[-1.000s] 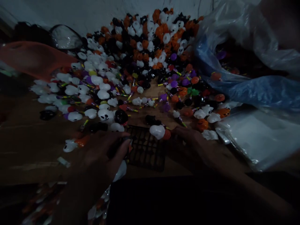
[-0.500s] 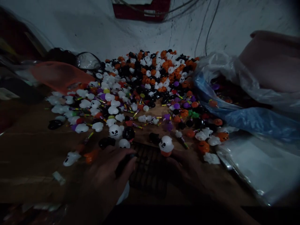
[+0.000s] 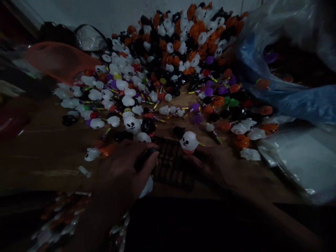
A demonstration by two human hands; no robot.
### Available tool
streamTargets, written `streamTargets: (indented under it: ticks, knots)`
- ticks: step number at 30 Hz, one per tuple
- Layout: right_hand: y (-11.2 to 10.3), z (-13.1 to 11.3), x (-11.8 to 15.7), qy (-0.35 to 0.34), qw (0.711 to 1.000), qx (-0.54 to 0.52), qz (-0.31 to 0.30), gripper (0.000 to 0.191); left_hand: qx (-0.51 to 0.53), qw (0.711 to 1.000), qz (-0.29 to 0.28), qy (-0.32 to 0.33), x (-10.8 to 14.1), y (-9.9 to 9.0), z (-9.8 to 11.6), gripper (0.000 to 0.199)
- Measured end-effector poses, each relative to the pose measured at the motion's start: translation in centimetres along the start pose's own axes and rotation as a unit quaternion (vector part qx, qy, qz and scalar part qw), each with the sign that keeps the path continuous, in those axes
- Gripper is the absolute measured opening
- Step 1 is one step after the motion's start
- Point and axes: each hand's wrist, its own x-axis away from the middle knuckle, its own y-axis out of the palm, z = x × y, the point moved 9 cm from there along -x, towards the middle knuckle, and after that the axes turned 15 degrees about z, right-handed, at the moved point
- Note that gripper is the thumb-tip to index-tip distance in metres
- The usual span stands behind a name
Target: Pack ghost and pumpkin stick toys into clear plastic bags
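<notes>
Left hand closed round dark object, mostly hidden, identity unclear | right hand gripping white ghost toy by far right corner of black rack, grip shadowed | blue bag cut off rightward

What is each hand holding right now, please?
Left hand: closed around a dark object, too dim to identify.
Right hand: closed, holding a white-and-orange ghost toy.

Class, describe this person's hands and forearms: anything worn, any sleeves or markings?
The left hand and right hand wear no gloves. The right forearm shows no sleeve or wristband; the left forearm is too dark to be sure. No markings can be made out.
</notes>
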Motion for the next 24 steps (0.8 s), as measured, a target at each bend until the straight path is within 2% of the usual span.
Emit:
streamTargets:
  ticks: [5, 8, 10, 13, 17, 20, 24]
  knots:
    - [-1.0, -2.3, -1.2, -0.119, 0.991, 0.005, 0.055, 0.015, -0.004, 1.0, -0.008, -0.003, 0.0, 0.0, 0.0, 0.017]
    - [-0.3, -2.4, -2.1, -0.086, 0.995, -0.008, 0.059, 0.013, -0.02, 1.0, -0.018, 0.009, 0.0, 0.0, 0.1, 0.017]
    - [1.2, -2.5, -2.6, -0.048, 0.997, -0.059, 0.032, 0.015, -0.03, 0.999, -0.019, 0.012, -0.1, -0.1, 0.1, 0.018]
    - [3.8, -2.9, -3.4, -0.035, 0.992, -0.122, -0.003, 0.019, -0.04, 0.999, -0.033, 0.001, -0.1, 0.0, 0.0, 0.02]
    - [5.6, -2.7, -4.6, -0.042, 0.992, -0.119, 0.012, 0.016, -0.055, 0.997, -0.048, -0.019, -0.2, 0.1, -0.2, 0.019]
    - [6.6, -2.6, -4.7, -0.06, 0.991, -0.121, -0.009, 0.014, -0.052, 0.997, -0.051, -0.006, -0.2, 0.1, -0.1, 0.017]
    - [6.3, -3.0, -4.4, -0.132, 0.988, -0.076, 0.02, 0.017, -0.049, 0.996, -0.06, -0.053, 0.1, 0.1, -1.0, 0.019]
